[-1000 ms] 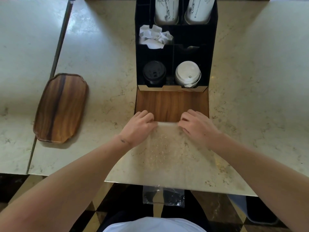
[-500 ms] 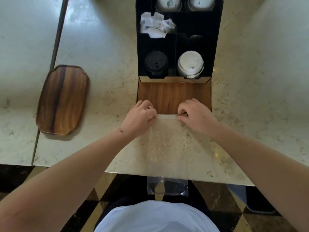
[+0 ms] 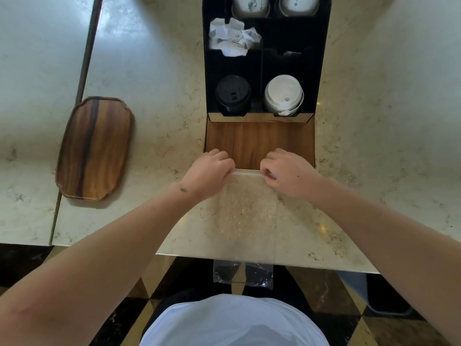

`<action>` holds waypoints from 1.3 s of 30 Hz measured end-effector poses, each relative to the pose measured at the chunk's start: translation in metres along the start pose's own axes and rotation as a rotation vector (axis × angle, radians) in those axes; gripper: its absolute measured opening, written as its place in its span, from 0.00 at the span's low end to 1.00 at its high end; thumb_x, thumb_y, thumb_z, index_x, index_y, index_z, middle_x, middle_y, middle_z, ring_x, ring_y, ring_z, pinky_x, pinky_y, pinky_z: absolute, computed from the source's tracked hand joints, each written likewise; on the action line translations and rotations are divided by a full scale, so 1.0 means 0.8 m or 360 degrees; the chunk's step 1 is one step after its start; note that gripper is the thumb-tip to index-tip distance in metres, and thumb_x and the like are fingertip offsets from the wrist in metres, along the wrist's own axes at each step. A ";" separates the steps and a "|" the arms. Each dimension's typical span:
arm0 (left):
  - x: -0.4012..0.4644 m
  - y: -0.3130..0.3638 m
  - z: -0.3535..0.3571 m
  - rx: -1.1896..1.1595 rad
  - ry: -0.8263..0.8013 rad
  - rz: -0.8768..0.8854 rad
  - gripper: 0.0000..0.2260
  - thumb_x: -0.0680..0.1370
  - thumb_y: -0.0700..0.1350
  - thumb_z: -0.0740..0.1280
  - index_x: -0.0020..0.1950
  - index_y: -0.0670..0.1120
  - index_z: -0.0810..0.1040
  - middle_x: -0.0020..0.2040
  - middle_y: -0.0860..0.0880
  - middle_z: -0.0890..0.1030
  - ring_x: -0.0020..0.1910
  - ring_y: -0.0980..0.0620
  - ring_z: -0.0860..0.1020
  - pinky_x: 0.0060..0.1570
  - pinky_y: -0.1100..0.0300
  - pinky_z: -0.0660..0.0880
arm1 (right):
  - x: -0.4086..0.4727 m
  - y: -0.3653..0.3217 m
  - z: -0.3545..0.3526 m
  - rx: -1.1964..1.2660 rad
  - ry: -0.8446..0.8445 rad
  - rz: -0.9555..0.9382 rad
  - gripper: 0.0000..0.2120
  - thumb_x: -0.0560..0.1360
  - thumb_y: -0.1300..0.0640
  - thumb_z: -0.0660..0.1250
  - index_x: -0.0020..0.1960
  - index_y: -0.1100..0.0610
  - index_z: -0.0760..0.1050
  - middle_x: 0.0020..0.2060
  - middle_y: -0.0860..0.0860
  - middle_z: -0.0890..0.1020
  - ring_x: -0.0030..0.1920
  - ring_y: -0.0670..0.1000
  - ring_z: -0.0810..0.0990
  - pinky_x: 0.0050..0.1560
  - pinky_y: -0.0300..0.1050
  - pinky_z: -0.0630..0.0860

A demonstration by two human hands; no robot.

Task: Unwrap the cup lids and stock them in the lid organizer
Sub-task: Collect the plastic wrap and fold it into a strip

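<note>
A clear plastic wrapper (image 3: pixel 245 213) lies flat on the marble counter and hangs over its near edge. My left hand (image 3: pixel 208 174) and my right hand (image 3: pixel 289 174) each pinch its far edge, which is folded into a narrow band between them. Just beyond stands the black lid organizer (image 3: pixel 321 71) with a wooden front ledge (image 3: pixel 259 142). A stack of black lids (image 3: pixel 232 94) fills its front left slot and a stack of white lids (image 3: pixel 284 94) its front right slot.
Crumpled white paper (image 3: pixel 233 37) sits in a middle compartment, and two white cups (image 3: pixel 250 5) stand in the back slots. A wooden tray (image 3: pixel 96 148) lies to the left near a seam between counters. The counter's front edge runs just below my forearms.
The wrapper's far edge has been folded over into a tighter band between my fingers. My view has shifted slightly forward; both hands stay at the same spot.
</note>
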State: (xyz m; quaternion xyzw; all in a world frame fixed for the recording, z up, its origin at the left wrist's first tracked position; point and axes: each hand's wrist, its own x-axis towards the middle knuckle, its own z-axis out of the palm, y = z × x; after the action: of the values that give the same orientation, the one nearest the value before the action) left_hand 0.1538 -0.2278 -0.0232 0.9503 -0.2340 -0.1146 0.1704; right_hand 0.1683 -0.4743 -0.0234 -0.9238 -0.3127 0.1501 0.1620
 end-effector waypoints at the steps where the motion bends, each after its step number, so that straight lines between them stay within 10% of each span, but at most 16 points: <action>1: -0.003 -0.001 0.000 0.0023 0.0037 0.0053 0.06 0.81 0.39 0.66 0.46 0.43 0.81 0.44 0.47 0.80 0.44 0.47 0.74 0.46 0.49 0.76 | -0.001 -0.001 0.000 -0.0020 0.0024 -0.0021 0.03 0.76 0.60 0.67 0.44 0.55 0.78 0.40 0.48 0.78 0.42 0.50 0.74 0.41 0.46 0.75; 9: -0.027 -0.008 0.013 0.0290 0.0055 0.0300 0.10 0.74 0.29 0.71 0.51 0.39 0.85 0.48 0.43 0.81 0.47 0.42 0.77 0.50 0.49 0.77 | -0.025 -0.003 0.009 -0.0215 0.0165 -0.0185 0.05 0.76 0.65 0.66 0.46 0.61 0.81 0.43 0.55 0.80 0.44 0.55 0.77 0.41 0.51 0.76; 18: -0.039 0.011 0.015 0.0196 0.0073 0.0014 0.09 0.83 0.43 0.64 0.53 0.41 0.83 0.53 0.44 0.79 0.50 0.43 0.74 0.51 0.48 0.75 | -0.048 -0.024 0.024 -0.0031 0.0339 0.0185 0.07 0.79 0.58 0.69 0.48 0.56 0.86 0.49 0.51 0.82 0.49 0.54 0.77 0.45 0.51 0.75; 30: 0.015 0.009 -0.006 -0.0243 -0.0324 -0.0570 0.02 0.77 0.40 0.71 0.49 0.46 0.83 0.49 0.47 0.81 0.46 0.50 0.76 0.43 0.59 0.73 | 0.000 -0.014 -0.008 0.0392 -0.0260 0.0650 0.05 0.75 0.59 0.72 0.50 0.53 0.80 0.45 0.46 0.79 0.47 0.49 0.79 0.47 0.45 0.77; 39: 0.000 0.009 -0.004 -0.0214 -0.0198 -0.0337 0.02 0.79 0.40 0.69 0.47 0.46 0.80 0.46 0.49 0.80 0.48 0.48 0.76 0.46 0.58 0.73 | -0.008 -0.007 -0.003 0.0372 -0.0223 0.0432 0.02 0.77 0.55 0.71 0.49 0.52 0.82 0.45 0.46 0.80 0.49 0.48 0.79 0.48 0.42 0.75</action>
State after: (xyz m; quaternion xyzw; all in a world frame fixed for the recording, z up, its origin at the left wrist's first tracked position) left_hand 0.1516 -0.2325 -0.0177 0.9472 -0.1343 -0.2060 0.2059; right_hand 0.1611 -0.4746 -0.0176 -0.9197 -0.1762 0.2697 0.2242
